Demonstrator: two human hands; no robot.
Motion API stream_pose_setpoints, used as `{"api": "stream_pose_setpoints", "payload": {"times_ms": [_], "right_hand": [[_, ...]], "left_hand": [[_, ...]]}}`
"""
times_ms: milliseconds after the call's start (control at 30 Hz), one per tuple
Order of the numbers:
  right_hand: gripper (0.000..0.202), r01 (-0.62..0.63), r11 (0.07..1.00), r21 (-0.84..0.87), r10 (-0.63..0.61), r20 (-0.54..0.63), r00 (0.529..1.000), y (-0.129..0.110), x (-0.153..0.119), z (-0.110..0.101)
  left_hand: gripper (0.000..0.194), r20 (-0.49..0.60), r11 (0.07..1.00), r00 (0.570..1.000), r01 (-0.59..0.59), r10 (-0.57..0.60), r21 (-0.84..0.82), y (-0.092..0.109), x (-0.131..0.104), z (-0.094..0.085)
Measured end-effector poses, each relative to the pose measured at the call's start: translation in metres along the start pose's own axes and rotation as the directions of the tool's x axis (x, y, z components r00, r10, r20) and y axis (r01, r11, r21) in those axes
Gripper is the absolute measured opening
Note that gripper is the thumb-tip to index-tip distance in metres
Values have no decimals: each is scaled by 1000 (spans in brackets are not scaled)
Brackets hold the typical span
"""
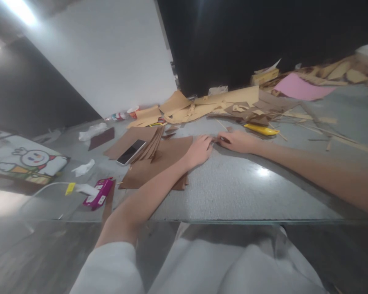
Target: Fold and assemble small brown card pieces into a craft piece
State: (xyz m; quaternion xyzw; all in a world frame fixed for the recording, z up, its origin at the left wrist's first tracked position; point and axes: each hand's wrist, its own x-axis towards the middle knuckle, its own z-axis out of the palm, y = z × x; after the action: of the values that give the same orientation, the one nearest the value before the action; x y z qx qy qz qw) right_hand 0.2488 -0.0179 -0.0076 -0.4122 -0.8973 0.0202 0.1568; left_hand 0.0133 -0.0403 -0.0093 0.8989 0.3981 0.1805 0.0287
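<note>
My left hand [200,150] rests low over the table, its fingers bent and pressed together toward the right. My right hand [237,141] meets it fingertip to fingertip in a pinch. Something small and brownish seems to sit between the fingertips, too blurred and covered to name. Under my left wrist lie flat brown sheets [153,173], and a fanned stack of similar sheets [133,136] is further left. On that stack rests a phone [131,152] with a dark screen. Just beyond my right hand is a yellow-handled tool [261,129], perhaps a cutter.
A purple tissue pack [99,194] stands near the table's front left, with crumpled tissue [83,168] behind it. Tan and brown sheets [227,100] and narrow strips [355,145] lie along the back and right. A pink sheet [303,87] tops the scraps at the back right.
</note>
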Motion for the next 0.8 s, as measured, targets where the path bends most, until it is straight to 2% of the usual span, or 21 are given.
{"api": "stream_pose_setpoints", "payload": {"times_ms": [300, 800], "right_hand": [[30, 24, 1000, -11, -25, -24, 999, 2, 0, 0], [31, -6, 1000, -3, 6, 12, 1000, -1, 0, -2]], "left_hand": [[32, 2, 1000, 1000, 0, 0, 3, -1, 1, 1], [32, -1, 1000, 1000, 6, -6, -2, 0, 1, 0]]}}
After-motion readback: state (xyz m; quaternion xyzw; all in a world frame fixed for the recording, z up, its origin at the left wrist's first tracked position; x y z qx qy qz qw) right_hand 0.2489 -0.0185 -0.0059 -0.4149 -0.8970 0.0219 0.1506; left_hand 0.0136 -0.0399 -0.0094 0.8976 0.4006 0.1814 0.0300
